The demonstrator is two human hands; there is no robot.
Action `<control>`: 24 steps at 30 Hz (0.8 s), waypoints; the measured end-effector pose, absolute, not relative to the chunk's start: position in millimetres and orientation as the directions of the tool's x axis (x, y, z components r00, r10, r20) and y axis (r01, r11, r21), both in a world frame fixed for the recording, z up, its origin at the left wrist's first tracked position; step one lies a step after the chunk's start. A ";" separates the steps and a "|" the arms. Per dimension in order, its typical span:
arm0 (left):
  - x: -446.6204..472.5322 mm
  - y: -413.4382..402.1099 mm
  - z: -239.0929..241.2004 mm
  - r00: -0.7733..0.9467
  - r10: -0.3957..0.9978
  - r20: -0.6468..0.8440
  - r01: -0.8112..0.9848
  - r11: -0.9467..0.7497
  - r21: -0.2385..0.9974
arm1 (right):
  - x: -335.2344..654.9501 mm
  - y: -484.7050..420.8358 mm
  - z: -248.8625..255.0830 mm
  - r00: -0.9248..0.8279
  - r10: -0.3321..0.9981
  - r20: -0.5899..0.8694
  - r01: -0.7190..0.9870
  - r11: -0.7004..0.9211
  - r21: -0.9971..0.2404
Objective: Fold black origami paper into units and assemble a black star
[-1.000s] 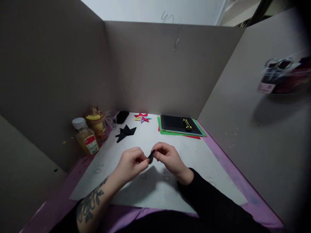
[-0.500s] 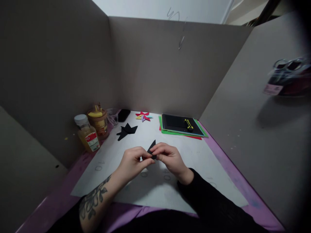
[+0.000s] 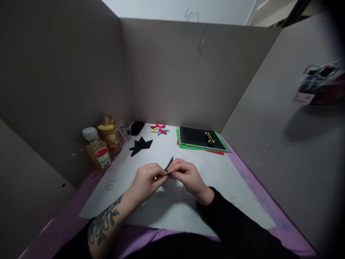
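My left hand [image 3: 147, 178] and my right hand [image 3: 185, 175] meet above the white sheet [image 3: 221, 176], fingers pinched together on a small folded black paper piece [image 3: 169, 164]. Its pointed tip sticks up between my fingertips. A black folded paper shape [image 3: 140, 145] lies farther back on the sheet. Behind it rests a multicoloured paper star [image 3: 159, 129].
A stack of coloured paper [image 3: 202, 140] with a black sheet and a yellow item on top lies at the back right. Two jars [image 3: 104, 141] and a black object [image 3: 137, 127] stand at the back left. Grey cardboard walls [image 3: 167, 72] enclose the purple-edged table.
The black piece turned in my fingers: its tip rose up, then narrowed edge-on. Both hands stayed close together, shifting slightly back.
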State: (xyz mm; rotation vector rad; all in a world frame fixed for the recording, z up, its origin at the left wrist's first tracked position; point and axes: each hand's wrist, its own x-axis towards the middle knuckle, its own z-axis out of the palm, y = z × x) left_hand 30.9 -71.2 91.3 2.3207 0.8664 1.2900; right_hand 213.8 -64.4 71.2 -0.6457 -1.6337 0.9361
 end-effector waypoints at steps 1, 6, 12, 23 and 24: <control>30.8 -71.6 91.3 0.391 0.646 0.655 0.346 -0.763 0.546 | 213.0 -65.5 71.7 -0.255 0.795 0.550 -0.034 0.561 -0.827; 31.2 -74.3 90.6 0.392 0.578 0.716 0.364 -0.812 0.456 | 207.3 -75.0 73.8 -0.199 0.712 0.673 0.090 0.697 -0.711; 32.6 -74.0 85.6 0.411 0.527 0.744 0.390 -0.839 0.379 | 206.4 -81.2 76.3 -0.222 0.607 0.763 0.187 0.794 -0.578; 34.2 -68.6 79.4 0.417 0.504 0.756 0.416 -0.846 0.335 | 211.9 -83.7 77.2 -0.249 0.548 0.799 0.112 0.835 -0.538; 33.6 -67.6 79.2 0.410 0.512 0.755 0.428 -0.839 0.336 | 213.0 -83.9 78.3 -0.239 0.550 0.800 0.110 0.834 -0.541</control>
